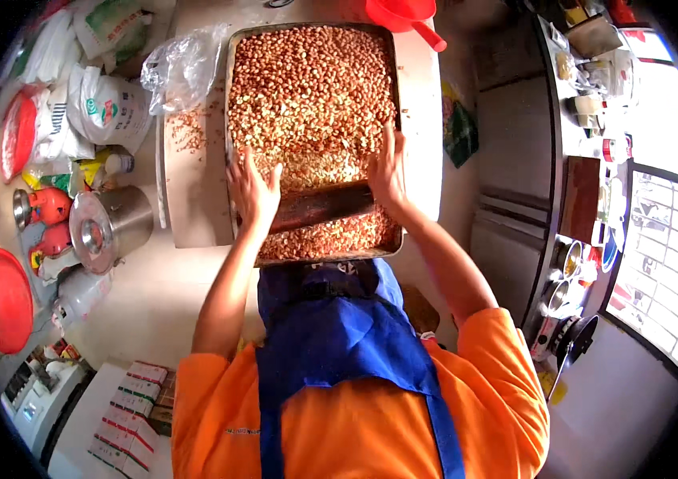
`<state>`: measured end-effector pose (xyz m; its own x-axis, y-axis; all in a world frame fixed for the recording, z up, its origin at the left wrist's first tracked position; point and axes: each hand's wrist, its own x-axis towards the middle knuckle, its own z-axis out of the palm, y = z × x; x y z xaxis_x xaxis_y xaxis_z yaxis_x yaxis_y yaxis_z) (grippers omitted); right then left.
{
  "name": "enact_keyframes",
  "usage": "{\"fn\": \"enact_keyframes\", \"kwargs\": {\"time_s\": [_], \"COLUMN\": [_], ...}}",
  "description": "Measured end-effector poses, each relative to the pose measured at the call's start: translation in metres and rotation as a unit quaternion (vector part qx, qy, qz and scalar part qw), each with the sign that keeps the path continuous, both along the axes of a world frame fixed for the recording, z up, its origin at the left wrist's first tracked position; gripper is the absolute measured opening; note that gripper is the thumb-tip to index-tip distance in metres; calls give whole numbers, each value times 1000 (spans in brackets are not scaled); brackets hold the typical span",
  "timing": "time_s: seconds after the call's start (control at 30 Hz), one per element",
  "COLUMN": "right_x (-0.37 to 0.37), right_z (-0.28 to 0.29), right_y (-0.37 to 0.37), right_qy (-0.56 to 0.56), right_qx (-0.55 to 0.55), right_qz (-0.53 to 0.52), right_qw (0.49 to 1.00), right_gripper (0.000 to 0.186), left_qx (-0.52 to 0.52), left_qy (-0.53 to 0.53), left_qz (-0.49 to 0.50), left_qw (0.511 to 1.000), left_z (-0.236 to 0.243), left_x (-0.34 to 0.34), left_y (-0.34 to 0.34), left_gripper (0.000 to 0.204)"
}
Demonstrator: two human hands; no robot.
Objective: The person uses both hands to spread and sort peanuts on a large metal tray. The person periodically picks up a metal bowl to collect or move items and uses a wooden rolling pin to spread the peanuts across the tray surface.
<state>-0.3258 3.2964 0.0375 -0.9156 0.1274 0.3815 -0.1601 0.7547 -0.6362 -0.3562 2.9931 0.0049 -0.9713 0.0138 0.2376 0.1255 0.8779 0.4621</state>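
Note:
A large rectangular metal tray [232,104] is filled with peanuts [315,64]. Whole reddish-brown ones lie at its far end, and paler split ones with loose skins are toward the middle and near end. Across the near part lies a dark wooden board [323,207], slightly slanted, its ends hidden by my hands. My left hand [255,191] is at the board's left end by the tray's left side, fingers and thumb spread. At the right end, my right hand [388,174] has its fingers stretched forward along the tray's right side. How firmly the palms press the board cannot be seen.
The tray rests on a pale table [195,215], with scattered peanut skins and a clear plastic bag [183,68] on the left. A red plastic scoop [403,11] lies at the far right. Left of the table stand a steel pot [127,219] and a red basin [3,299].

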Motion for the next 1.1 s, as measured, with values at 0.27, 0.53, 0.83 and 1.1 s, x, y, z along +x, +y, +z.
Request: {"fn": "enact_keyframes", "kwargs": {"time_s": [0.27, 0.53, 0.83, 1.1], "right_x": [-71, -7, 56, 30], "right_z": [3, 17, 57, 32], "right_y": [-45, -63, -38, -46], "right_qy": [-379, -193, -277, -157], "right_qx": [103, -16, 223, 188], "right_qz": [-65, 138, 219, 125], "right_qw": [917, 971, 909, 962], "right_gripper": [92, 75, 76, 102], "left_qx": [53, 121, -102, -42], "left_qy": [7, -76, -274, -109], "left_qz": [34, -196, -304, -251], "left_qw": [998, 970, 907, 961], "left_z": [-43, 20, 72, 36], "left_x": [-54, 16, 48, 19], "left_y": [33, 35, -12, -12], "left_gripper": [71, 79, 107, 120]}}
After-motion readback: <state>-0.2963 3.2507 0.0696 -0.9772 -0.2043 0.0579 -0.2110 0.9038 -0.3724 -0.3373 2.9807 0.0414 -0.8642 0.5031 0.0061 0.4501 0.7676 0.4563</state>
